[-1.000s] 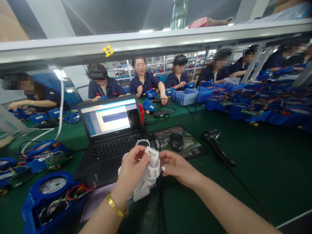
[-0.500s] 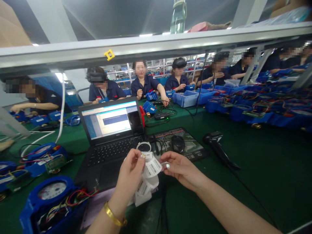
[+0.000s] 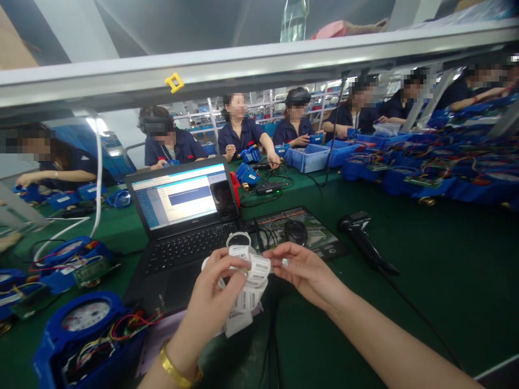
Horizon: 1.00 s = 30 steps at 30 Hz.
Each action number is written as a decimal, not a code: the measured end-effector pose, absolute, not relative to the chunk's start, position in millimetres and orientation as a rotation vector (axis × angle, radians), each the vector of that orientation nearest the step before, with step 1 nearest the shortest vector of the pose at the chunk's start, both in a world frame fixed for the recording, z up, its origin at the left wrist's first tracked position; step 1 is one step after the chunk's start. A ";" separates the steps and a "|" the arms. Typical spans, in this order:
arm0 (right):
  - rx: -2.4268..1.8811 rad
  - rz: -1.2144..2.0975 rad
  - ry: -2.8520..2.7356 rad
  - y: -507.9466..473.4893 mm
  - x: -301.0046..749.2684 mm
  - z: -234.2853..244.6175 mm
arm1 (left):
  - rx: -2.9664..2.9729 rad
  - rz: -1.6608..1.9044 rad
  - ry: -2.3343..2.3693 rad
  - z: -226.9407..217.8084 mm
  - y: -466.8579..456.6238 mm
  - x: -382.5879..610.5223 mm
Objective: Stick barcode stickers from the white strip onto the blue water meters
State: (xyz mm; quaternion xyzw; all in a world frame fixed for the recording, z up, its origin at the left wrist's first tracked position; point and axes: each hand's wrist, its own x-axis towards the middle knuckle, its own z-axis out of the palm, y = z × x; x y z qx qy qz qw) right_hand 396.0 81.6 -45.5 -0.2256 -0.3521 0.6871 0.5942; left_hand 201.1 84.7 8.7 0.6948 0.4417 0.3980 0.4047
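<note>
A white strip of barcode labels (image 3: 249, 286) hangs between my two hands above the front edge of a black laptop (image 3: 184, 227). My left hand (image 3: 217, 294), with a gold bangle on the wrist, is closed around the strip's upper part. The fingertips of my right hand (image 3: 302, 273) pinch the strip's top end by one label. The strip curls down below my left hand to the green table.
A mouse (image 3: 295, 231) lies on a mat behind my hands, and a black barcode scanner (image 3: 363, 240) lies to the right. Blue water meters with loose wires (image 3: 87, 335) crowd the left edge. Blue bins (image 3: 308, 159) and several seated workers are across the table.
Both hands have turned and shifted the label strip slightly; my right fingertips moved onto its top end. The camera view drifted a little.
</note>
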 end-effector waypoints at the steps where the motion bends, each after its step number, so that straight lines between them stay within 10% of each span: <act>1: -0.521 1.585 -0.805 81.6 396.2 -45.0 | 1.783 0.982 1.124 9.2 84.1 199.9; 30: -0.759 0.997 -1.640 64.2 379.4 -50.1 | 1.593 1.257 1.410 2.6 71.7 208.4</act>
